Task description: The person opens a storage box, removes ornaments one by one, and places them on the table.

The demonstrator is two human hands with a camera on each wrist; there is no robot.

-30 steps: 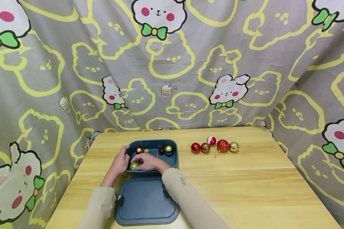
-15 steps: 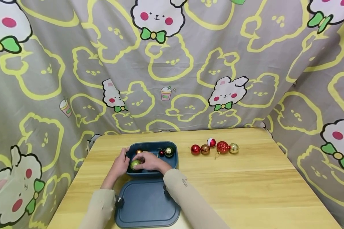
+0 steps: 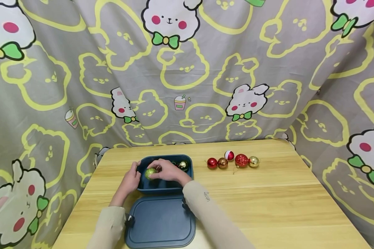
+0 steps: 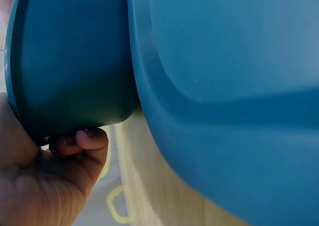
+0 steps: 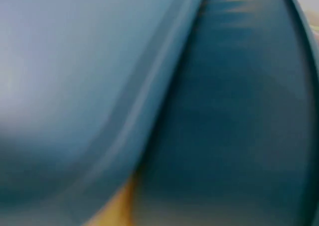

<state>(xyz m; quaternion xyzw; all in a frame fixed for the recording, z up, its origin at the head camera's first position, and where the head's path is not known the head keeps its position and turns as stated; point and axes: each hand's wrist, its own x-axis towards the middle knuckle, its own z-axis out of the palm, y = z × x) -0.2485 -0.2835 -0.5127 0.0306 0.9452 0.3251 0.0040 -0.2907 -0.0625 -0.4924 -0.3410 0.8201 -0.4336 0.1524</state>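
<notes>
In the head view, a dark blue box (image 3: 162, 190) stands on the wooden table, left of its middle. My left hand (image 3: 131, 178) grips the box by its left end; in the left wrist view the fingers (image 4: 93, 139) curl in against the wall. Over the box's left half, my right hand (image 3: 168, 171) pinches a glittery green Christmas bauble (image 3: 150, 173) between thumb and fingers. A shiny gold bauble (image 3: 183, 165) lies in the box's right part; the hand hides other baubles there. The right wrist view is blurred and shows only the box and the lid.
The blue lid (image 3: 160, 221) lies flat in front of the box, under the wrists. Right of the box sit a red bauble (image 3: 212, 163), a copper one (image 3: 222, 163), a red-and-white one (image 3: 229, 155), a patterned red one (image 3: 241, 160) and a gold one (image 3: 254, 161). A patterned curtain (image 3: 199, 76) hangs behind.
My right hand has lifted the green bauble from the box's front left corner, up and slightly to the right. The left hand keeps its grip on the box.
</notes>
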